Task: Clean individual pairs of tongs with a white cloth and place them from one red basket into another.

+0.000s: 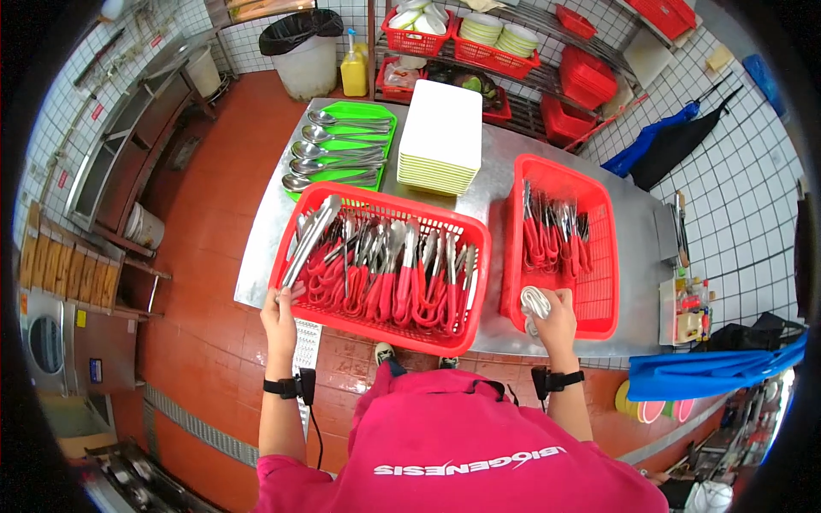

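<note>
My left hand (278, 316) is closed on the lower end of metal tongs (310, 239), which slant up over the left corner of a red basket (376, 336). Inside that basket lie several red-handled tongs (385, 291), metal ends pointing away from me. A bunched white cloth (535, 304) is gripped in my right hand (558, 323), at the near left corner of a second red basket (603, 265). More red-handled utensils (552, 231) with metal ends lie bunched in its far left part; their exact kind is hard to make out.
Behind the left basket, a green tray (363, 111) holds several metal spoons (329, 135) beside a stack of white trays (440, 128). Everything stands on a steel table (496, 329). Shelves (547, 81) with red baskets are beyond. A bottle rack (684, 312) stands right.
</note>
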A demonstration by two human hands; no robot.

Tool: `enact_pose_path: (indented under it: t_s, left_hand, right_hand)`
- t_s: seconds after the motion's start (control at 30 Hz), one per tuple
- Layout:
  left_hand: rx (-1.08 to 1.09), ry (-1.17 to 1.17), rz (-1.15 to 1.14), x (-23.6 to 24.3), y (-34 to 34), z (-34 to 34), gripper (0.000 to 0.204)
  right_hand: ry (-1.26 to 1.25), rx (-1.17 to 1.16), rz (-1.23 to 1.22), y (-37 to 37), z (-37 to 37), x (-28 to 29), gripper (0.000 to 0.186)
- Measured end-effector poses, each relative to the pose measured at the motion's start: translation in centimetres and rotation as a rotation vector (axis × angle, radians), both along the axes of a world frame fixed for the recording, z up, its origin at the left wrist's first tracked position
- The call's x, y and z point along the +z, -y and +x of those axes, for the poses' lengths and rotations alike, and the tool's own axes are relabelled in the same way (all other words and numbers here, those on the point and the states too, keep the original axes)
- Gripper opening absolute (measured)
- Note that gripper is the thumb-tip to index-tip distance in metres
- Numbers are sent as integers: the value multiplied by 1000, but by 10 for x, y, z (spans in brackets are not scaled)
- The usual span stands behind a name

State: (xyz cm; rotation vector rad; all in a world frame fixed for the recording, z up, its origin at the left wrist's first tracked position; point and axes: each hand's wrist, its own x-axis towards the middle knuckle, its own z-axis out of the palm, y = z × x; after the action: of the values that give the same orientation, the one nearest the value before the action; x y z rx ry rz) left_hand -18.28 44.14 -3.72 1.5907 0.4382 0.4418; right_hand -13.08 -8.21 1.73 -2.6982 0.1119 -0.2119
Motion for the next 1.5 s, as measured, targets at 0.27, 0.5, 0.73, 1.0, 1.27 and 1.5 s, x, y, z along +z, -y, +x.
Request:
enact_pose_path:
  t_s: [0.27, 0.5, 0.73, 1.0, 1.27, 1.5]
  left_hand:
    - [-76, 29, -97, 4, -14, -12, 29]
    - [-52, 79, -201, 3, -30, -28, 27]
    - [9, 61, -219, 10, -32, -32, 30]
    - [61, 43, -111, 16, -39, -45, 33]
    - [84, 9, -94, 7, -42, -33, 39]
    - [15, -38, -81, 5, -46, -19, 39]
  right_hand:
    - [3, 1, -71, 0, 3, -8, 47]
    - [-12, -19, -78, -2, 6, -10, 46]
    - [-18, -21, -81, -2, 8, -11, 45]
    - [-13, -9, -73, 4, 10, -19, 45]
    - [-33, -28, -61, 0, 11, -13, 45]
    - [-23, -20, -50, 1, 10, -13, 46]
